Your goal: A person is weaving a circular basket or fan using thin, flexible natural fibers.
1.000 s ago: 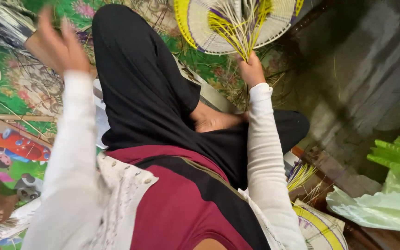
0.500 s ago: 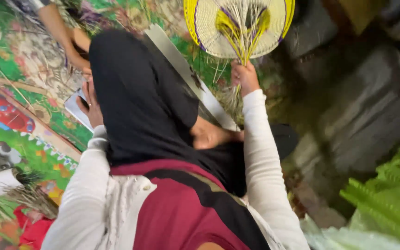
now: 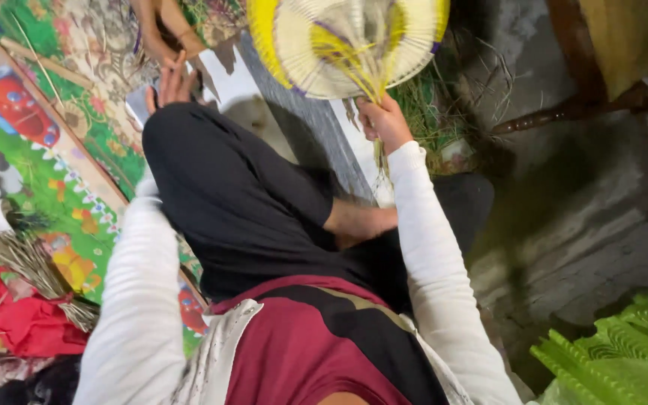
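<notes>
We see a bright cartoon-printed mat (image 3: pixel 46 150) on the floor at left, with a bundle of dry straw (image 3: pixel 31 270) lying across red cloth (image 3: pixel 28 326). Green leaves (image 3: pixel 624 352) lie at lower right, near a grey stone floor (image 3: pixel 586 217).

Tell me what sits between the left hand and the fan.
The fan is gripped at its base by the right hand. The left hand is open beyond the raised black-trousered knee. Between it and the fan lies only a grey strip on the mat; nothing blocks the way.
</notes>
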